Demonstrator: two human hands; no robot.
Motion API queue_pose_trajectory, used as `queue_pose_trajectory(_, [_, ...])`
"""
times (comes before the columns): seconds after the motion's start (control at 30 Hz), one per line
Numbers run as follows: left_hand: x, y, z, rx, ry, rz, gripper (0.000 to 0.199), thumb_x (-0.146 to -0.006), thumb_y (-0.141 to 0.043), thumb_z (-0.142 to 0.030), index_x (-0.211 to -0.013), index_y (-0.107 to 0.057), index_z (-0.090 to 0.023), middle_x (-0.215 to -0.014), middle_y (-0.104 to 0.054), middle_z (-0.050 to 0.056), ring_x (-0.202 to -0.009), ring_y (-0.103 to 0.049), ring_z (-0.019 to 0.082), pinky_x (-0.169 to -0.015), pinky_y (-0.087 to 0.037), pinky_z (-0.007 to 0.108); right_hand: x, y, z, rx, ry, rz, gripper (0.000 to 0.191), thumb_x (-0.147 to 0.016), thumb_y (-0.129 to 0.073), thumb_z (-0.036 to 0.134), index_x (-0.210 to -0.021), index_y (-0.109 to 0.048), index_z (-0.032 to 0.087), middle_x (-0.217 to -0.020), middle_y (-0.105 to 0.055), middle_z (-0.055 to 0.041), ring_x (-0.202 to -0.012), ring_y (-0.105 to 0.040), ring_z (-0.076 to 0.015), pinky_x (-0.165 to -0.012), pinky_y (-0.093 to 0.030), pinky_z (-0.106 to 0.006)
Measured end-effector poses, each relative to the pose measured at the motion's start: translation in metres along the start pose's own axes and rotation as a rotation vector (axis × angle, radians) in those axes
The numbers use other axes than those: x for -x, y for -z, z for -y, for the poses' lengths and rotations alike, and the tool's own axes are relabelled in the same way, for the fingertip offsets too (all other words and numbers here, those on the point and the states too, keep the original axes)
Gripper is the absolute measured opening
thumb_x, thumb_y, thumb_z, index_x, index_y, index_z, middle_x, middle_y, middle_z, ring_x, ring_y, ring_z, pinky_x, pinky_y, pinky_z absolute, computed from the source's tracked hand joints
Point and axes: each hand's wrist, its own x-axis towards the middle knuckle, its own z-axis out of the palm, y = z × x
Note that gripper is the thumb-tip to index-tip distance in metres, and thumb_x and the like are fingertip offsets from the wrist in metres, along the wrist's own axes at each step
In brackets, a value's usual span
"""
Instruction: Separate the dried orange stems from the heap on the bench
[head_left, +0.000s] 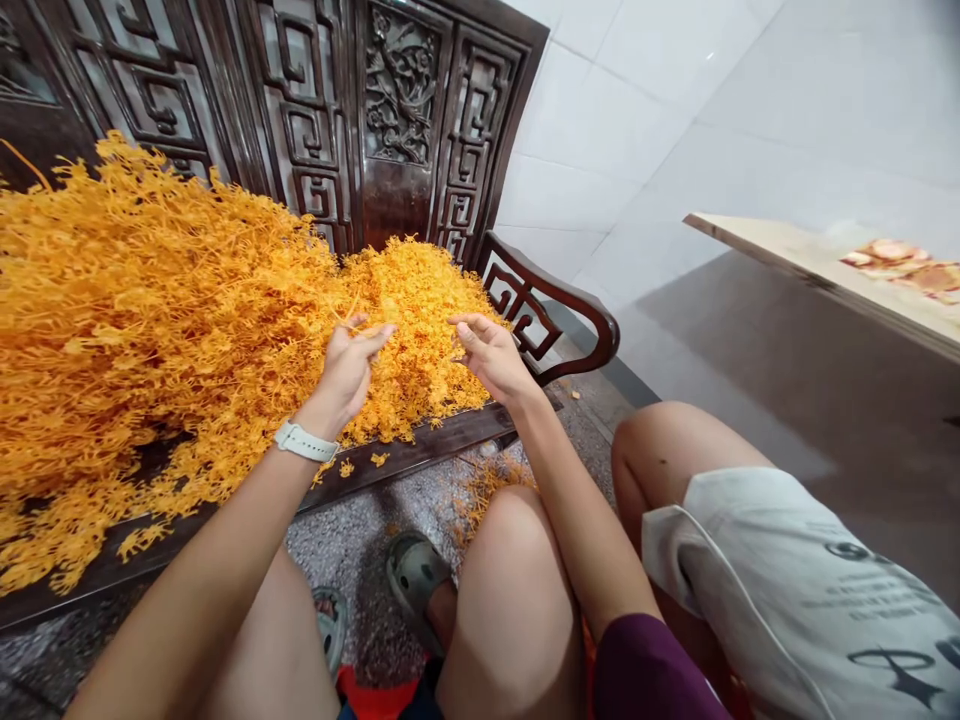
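My left hand, with a pale watch strap at its wrist, is held over a heap of orange plastic flower sprigs. Its fingers are curled, and a thin orange stem shows at them; the hand partly hides it. Facing it a short way to the right, my right hand has its fingers slightly bent and apart, with nothing plainly in them. Behind both hands lies a smaller mound of orange plastic flowers. The two hands do not touch.
The heap lies on a dark carved wooden bench with a curved armrest at right. Orange stems litter the speckled floor. A board juts in at right. Another person's bare knee and pale shorts are close beside me.
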Motion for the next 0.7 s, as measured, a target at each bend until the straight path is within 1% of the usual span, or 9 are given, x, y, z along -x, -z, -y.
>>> queue_pose_trajectory(0.07, [0.010,-0.011,0.009,0.008,0.016,0.065,0.054,-0.076,-0.086,-0.022,-0.110,-0.043,-0.024,-0.106,-0.075,0.008,-0.109,-0.070,0.020,-0.095,-0.049,0.032,-0.001,-0.007,-0.002,-0.050,0.024,-0.006,0.040,-0.075,-0.091,0.047,-0.100,-0.069,0.025,-0.084,-0.056,0.0017,-0.074,-0.053,-0.0114,-0.069,-0.053,-0.027])
queue_pose_trajectory(0.13, [0.019,-0.020,0.017,-0.031,0.021,0.118,0.057,-0.078,-0.087,-0.028,-0.109,-0.039,-0.026,-0.104,-0.075,0.007,-0.108,-0.071,0.020,-0.099,-0.048,0.035,-0.002,-0.013,-0.006,-0.081,0.056,-0.032,0.041,-0.074,-0.092,0.046,-0.098,-0.067,0.025,-0.083,-0.057,0.0022,-0.073,-0.053,-0.0106,-0.069,-0.053,-0.026])
queue_pose_trajectory(0.33, [0.028,-0.026,0.029,-0.215,-0.031,0.131,0.054,-0.072,-0.089,-0.031,-0.105,-0.047,-0.023,-0.088,-0.068,0.002,-0.083,-0.068,0.016,-0.079,-0.049,0.030,-0.014,-0.019,-0.018,0.005,0.148,-0.132,0.033,-0.080,-0.087,0.046,-0.098,-0.068,0.025,-0.083,-0.059,0.0008,-0.070,-0.053,-0.0113,-0.069,-0.052,-0.029])
queue_pose_trajectory(0.43, [0.026,-0.019,0.025,-0.238,-0.011,0.115,0.050,-0.067,-0.088,-0.024,-0.099,-0.050,-0.022,-0.076,-0.065,-0.001,-0.072,-0.066,0.015,-0.069,-0.046,0.028,-0.023,-0.004,-0.016,0.012,0.183,-0.285,0.022,-0.088,-0.079,0.040,-0.093,-0.063,0.026,-0.082,-0.058,-0.0003,-0.070,-0.053,-0.0126,-0.072,-0.053,-0.031])
queue_pose_trajectory(0.5, [0.024,-0.013,0.019,-0.223,0.008,0.108,0.048,-0.065,-0.087,-0.020,-0.096,-0.050,-0.022,-0.071,-0.064,-0.002,-0.071,-0.068,0.016,-0.068,-0.047,0.028,-0.025,0.010,-0.012,-0.024,0.226,-0.421,0.018,-0.091,-0.075,0.036,-0.089,-0.060,0.026,-0.080,-0.056,0.0002,-0.068,-0.052,-0.0121,-0.074,-0.053,-0.031])
queue_pose_trajectory(0.53, [0.023,-0.010,0.016,-0.208,0.017,0.107,0.047,-0.065,-0.087,-0.020,-0.095,-0.050,-0.022,-0.071,-0.065,-0.002,-0.072,-0.069,0.017,-0.069,-0.047,0.028,-0.024,0.016,-0.008,-0.037,0.234,-0.440,0.018,-0.091,-0.075,0.036,-0.088,-0.061,0.025,-0.079,-0.056,0.0005,-0.067,-0.052,-0.0120,-0.073,-0.053,-0.031])
queue_pose_trajectory(0.6, [0.019,-0.005,0.009,-0.176,0.022,0.102,0.049,-0.064,-0.088,-0.021,-0.097,-0.052,-0.021,-0.074,-0.068,-0.001,-0.076,-0.071,0.018,-0.073,-0.050,0.029,-0.018,0.022,-0.001,0.003,0.202,-0.319,0.018,-0.088,-0.078,0.037,-0.090,-0.066,0.024,-0.077,-0.058,0.0006,-0.067,-0.054,-0.0120,-0.070,-0.052,-0.030])
queue_pose_trajectory(0.63, [0.016,-0.004,0.007,-0.160,0.017,0.093,0.051,-0.063,-0.090,-0.022,-0.099,-0.053,-0.020,-0.076,-0.070,0.000,-0.077,-0.071,0.017,-0.076,-0.051,0.030,-0.012,0.022,0.003,0.068,0.161,-0.178,0.020,-0.086,-0.081,0.038,-0.093,-0.069,0.023,-0.078,-0.061,0.0002,-0.068,-0.056,-0.0122,-0.068,-0.051,-0.029])
queue_pose_trajectory(0.7, [0.010,-0.001,0.002,-0.122,0.003,0.063,0.055,-0.061,-0.093,-0.022,-0.100,-0.055,-0.019,-0.079,-0.071,0.001,-0.078,-0.071,0.016,-0.083,-0.053,0.032,0.000,0.018,0.011,0.245,0.025,0.206,0.028,-0.082,-0.086,0.039,-0.100,-0.074,0.021,-0.080,-0.069,-0.0010,-0.069,-0.060,-0.0126,-0.065,-0.050,-0.028])
